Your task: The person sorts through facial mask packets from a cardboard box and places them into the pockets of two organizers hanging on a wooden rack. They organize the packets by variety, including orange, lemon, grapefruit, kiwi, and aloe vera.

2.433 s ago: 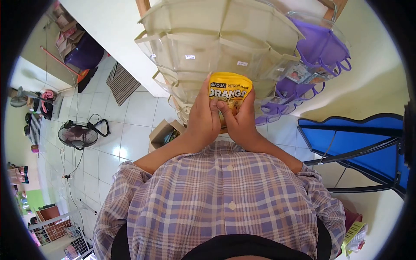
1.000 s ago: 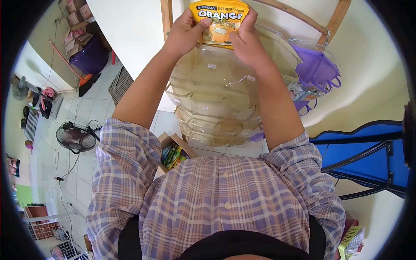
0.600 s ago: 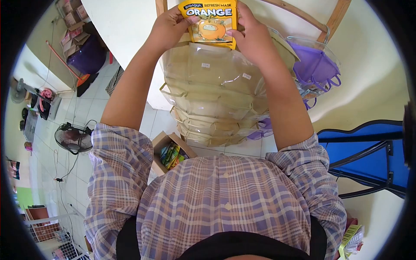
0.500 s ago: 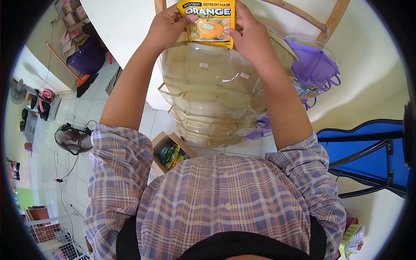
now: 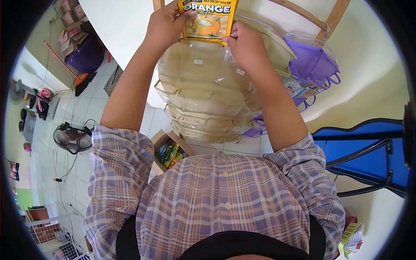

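Note:
A yellow face mask packet [image 5: 207,25], printed with an orange fruit and the word ORANGE, is held upright at the top of the view. My left hand [image 5: 167,25] grips its left edge, thumb on the front. At the lower right corner, my right hand [image 5: 248,45] pinches the packet between thumb and finger. Just below and behind it hangs a beige organizer [image 5: 203,71] with several tiers of clear pockets and small white labels. The packet's top edge is cut off by the frame.
A cardboard box [image 5: 190,149] of colourful packets stands on the floor below the organizer. Purple hanging pockets [image 5: 310,60] are at the right, above a blue folding table [image 5: 364,151]. A black fan [image 5: 73,138] and a broom [image 5: 81,80] are at the left.
The packet has moved slightly up and left in view. My right hand has slid down from its right side to the lower right corner. The left hand keeps its hold.

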Motion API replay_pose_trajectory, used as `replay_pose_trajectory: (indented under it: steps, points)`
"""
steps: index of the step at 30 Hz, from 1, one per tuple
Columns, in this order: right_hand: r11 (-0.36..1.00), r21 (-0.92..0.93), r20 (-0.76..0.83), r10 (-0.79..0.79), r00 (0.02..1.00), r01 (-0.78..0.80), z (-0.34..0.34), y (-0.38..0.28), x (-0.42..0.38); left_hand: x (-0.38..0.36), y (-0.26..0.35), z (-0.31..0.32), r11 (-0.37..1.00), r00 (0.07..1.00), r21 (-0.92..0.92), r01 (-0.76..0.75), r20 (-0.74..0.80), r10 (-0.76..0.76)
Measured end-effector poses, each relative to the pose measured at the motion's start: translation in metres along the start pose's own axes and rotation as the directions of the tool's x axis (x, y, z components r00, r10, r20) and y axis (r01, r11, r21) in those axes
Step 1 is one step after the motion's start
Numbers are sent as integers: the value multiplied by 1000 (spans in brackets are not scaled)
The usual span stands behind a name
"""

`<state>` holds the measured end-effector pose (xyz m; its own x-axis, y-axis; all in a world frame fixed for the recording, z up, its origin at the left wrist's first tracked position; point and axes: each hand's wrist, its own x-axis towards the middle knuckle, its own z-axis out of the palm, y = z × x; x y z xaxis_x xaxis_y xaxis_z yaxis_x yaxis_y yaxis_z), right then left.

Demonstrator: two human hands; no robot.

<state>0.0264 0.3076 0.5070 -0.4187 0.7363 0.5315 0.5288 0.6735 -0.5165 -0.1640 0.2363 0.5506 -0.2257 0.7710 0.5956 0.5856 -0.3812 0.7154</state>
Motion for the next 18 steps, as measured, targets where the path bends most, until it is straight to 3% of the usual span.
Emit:
replay_pose_trajectory:
  steps: [5,7,8,10,13,18]
  points:
    - [999,36,139,-38,990,33,0,8,9,1,-8,-4,999,999,-41,-36,-1,36]
    - [996,22,127,-86,988,84,3,11,9,0,-12,-10,990,982,-61,130,145,-121]
    - [996,22,125,-88,988,86,5,12,10,-2,-14,-10,990,983,-60,128,143,-118]
    - [985,-142,145,-74,987,95,5,9,8,-7,-16,-9,964,988,223,-146,79,132]
    - [982,-182,146,-31,989,57,5,2,5,-6,-13,-10,969,995,245,-44,95,21]
    - [972,-229,119,-31,992,58,2,-3,2,-5,-2,-10,974,994,214,-73,90,55]
